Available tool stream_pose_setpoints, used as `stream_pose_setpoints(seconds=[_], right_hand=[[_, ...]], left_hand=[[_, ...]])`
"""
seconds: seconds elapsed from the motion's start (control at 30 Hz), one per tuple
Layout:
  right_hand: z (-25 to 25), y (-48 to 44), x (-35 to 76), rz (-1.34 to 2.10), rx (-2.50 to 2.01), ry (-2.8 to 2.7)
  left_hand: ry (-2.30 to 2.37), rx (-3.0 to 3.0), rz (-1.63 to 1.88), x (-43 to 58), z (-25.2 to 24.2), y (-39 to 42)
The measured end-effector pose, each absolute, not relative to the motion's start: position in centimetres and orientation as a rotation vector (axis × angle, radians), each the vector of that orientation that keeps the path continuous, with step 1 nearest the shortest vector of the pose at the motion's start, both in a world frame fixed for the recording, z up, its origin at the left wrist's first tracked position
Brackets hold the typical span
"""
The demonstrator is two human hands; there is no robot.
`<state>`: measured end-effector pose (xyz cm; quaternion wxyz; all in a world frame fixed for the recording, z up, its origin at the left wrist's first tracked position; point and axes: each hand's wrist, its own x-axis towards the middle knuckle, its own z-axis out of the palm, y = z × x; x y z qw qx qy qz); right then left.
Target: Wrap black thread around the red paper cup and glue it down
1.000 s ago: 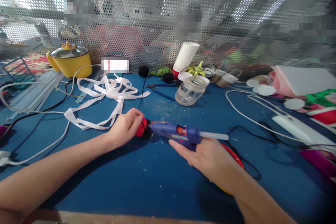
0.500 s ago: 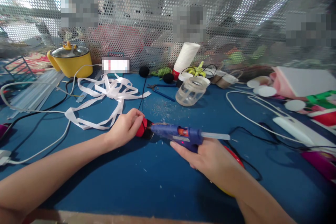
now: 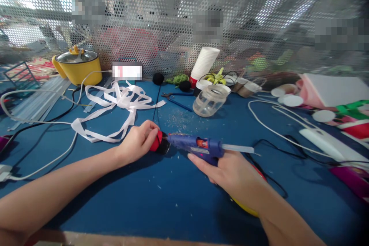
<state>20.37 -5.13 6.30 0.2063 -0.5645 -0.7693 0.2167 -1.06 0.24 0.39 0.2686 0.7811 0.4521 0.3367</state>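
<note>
My left hand point(image 3: 141, 140) is closed around a small red and black cup-like piece point(image 3: 157, 142), its dark end facing right. Black yarn point(image 3: 157, 103) runs from a ball point(image 3: 158, 78) at the back to my left fingers. In my right hand point(image 3: 227, 165) is a blue hot glue gun point(image 3: 187, 144), pointing left, with a clear glue stick point(image 3: 238, 148) jutting from its rear. A small red light shows on its side. The nozzle is right at the piece; whether it touches, I cannot tell. A red and yellow object is partly hidden beneath my right forearm.
White ribbon point(image 3: 123, 100) lies loosely behind my left hand. Pliers point(image 3: 178, 102), a clear jar point(image 3: 210, 102) and stacked white cups point(image 3: 206, 61) stand or lie farther back. At left are a yellow pot point(image 3: 83, 71) and glue sticks point(image 3: 40, 98); a white power strip point(image 3: 323, 144) with cables is at right.
The glue gun has shifted slightly right and its nozzle a little up. More of the piece's black end shows. My left hand keeps its hold nearly in place.
</note>
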Motion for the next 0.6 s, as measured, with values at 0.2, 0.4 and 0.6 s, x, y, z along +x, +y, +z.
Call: stream_pose_setpoints(seconds=[0.2,0.4,0.6], right_hand=[[6.4,-5.3,20.1,0.543,-1.568,-2.153],[5.7,-5.4,20.5,0.445,-1.515,-2.225],[5.7,-5.5,20.5,0.421,-1.513,-2.249]], left_hand=[[1.235,2.108,0.892,-1.1,0.5,0.2],[1.232,2.112,0.921,-1.1,0.6,0.1],[1.222,2.120,0.926,-1.1,0.4,0.2]])
